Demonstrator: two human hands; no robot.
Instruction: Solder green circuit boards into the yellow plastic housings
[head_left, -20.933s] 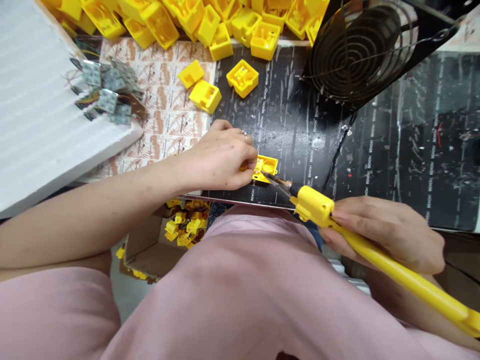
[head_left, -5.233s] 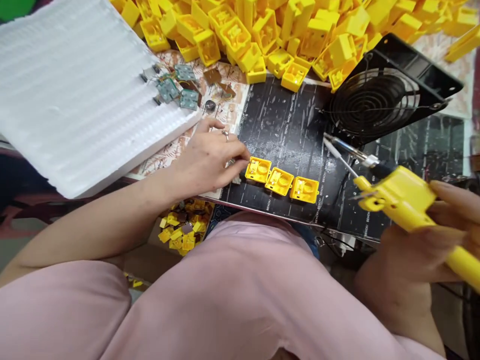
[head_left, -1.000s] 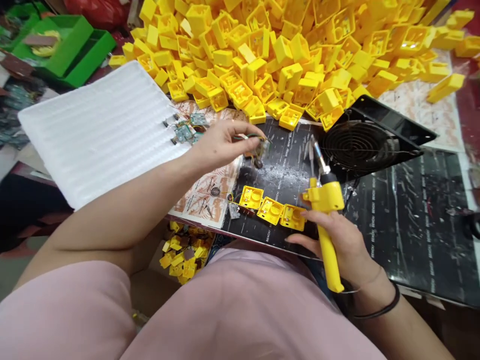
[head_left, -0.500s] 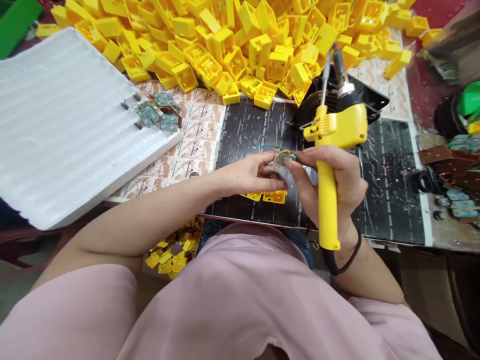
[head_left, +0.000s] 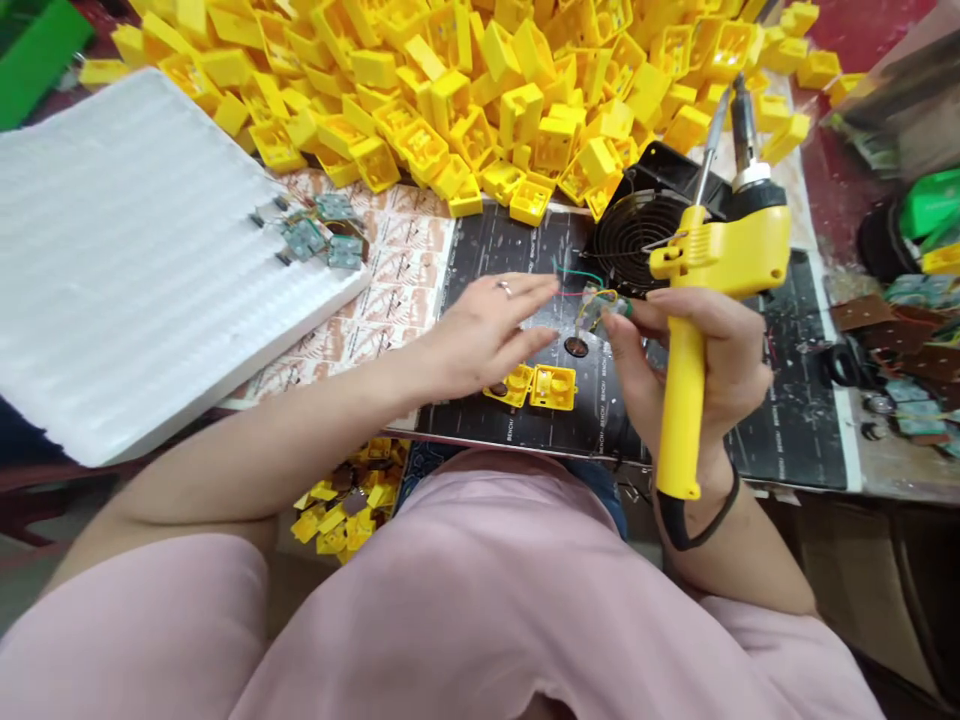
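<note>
My right hand (head_left: 701,370) grips a yellow soldering gun (head_left: 720,250) by its handle, tip pointing away from me. Its fingertips also pinch a small wired circuit board (head_left: 600,307) with green and red leads. My left hand (head_left: 487,330) is open, fingers spread, resting just above the black bench mat (head_left: 487,245). It touches no part that I can see. Close beside it sit yellow plastic cases (head_left: 553,388), open side up, partly hidden by the hand. A small round dark disc (head_left: 576,346) lies on the mat between my hands.
A large heap of yellow plastic cases (head_left: 465,100) lies beyond the mat. Left stands a white foam sheet (head_left: 150,250) with wired boards (head_left: 319,232) at its edge. A wire-guarded fan (head_left: 637,235) is behind the gun; a box of yellow pieces (head_left: 349,510) is below.
My left hand has let go of the wired board and moved back left, opening. The board stays in my right fingertips, and the soldering gun has shifted slightly right.
</note>
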